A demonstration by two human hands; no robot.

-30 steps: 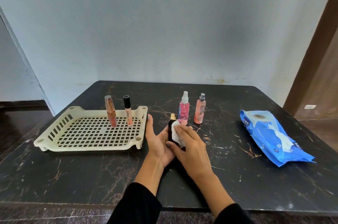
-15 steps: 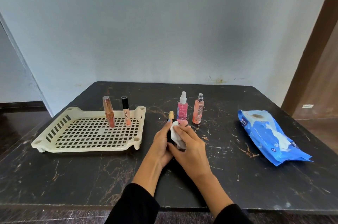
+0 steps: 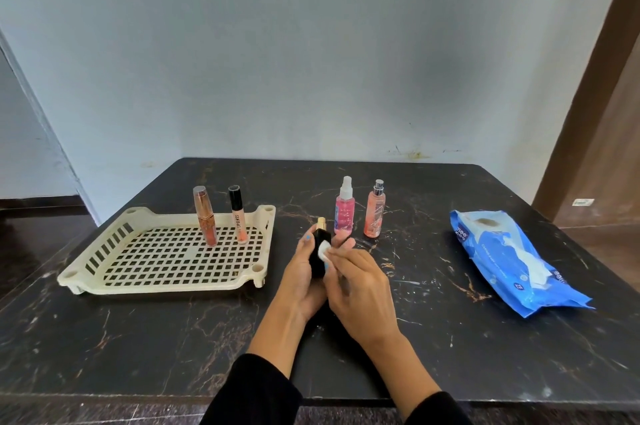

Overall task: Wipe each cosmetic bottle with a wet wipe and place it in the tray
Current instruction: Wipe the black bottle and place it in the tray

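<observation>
My left hand [image 3: 302, 280] grips a small black bottle [image 3: 318, 256] with a gold cap, held upright over the middle of the table. My right hand [image 3: 360, 289] pinches a white wet wipe [image 3: 323, 247] and presses it against the bottle's right side. The cream slotted tray [image 3: 104, 260] lies to the left. A rose-gold tube [image 3: 205, 216] and a black-capped lip gloss [image 3: 237, 214] stand upright in its far part. A pink spray bottle [image 3: 344, 210] and an orange-pink spray bottle [image 3: 375, 210] stand on the table just beyond my hands.
A blue wet wipe pack [image 3: 512, 260] lies on the right of the black marble table [image 3: 138, 338], with a wipe poking out. A pale wall runs behind the table. A brown door frame stands at the far right.
The wipe has shifted up along the black bottle and shows less. My left fingers have closed round the bottle. Both hands stay in the same spot.
</observation>
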